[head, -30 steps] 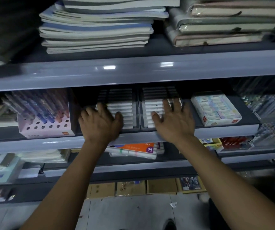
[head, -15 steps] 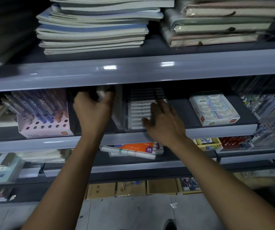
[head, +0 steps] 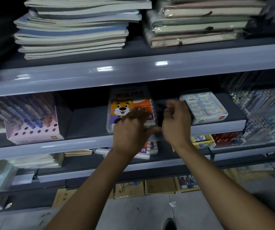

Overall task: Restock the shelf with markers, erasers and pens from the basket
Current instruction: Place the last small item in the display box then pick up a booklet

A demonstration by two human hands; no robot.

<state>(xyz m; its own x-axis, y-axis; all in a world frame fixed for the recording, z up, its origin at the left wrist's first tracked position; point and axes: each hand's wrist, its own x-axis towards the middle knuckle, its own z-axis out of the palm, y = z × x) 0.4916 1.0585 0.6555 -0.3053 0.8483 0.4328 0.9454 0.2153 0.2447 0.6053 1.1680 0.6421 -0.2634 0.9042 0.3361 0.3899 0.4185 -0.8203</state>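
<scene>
The left hand [head: 131,128] lay with straight fingers across the front of the marker pack [head: 130,105], its grip open and pressing rather than clutching. The right hand [head: 176,123] had its fingers curled beside the pack's right edge; whether that grip pinched the pack's clear wrapping or held nothing could not be told, as the spot was dark and blurred.

The pack stood on the middle shelf [head: 86,120] of a grey metal rack in a dim shop aisle, leaning back with its long axis running up toward the rear and its printed cartoon face turned to the front. To its left, well apart, stood a pink pen box [head: 33,130] with pens slanting up and left. To its right, just past the right hand, sat an eraser box [head: 204,105] lying flat.

The upper shelf carried a stack of notebooks [head: 77,29] and a pile of wrapped journals [head: 198,22]. Below the hands, another marker pack [head: 143,151] lay flat, mostly covered by the left wrist. The floor [head: 141,214] was pale grey.

The pack's lower half was hidden behind the left hand, its top print too dim to read, and the goods at far right were a blur.
</scene>
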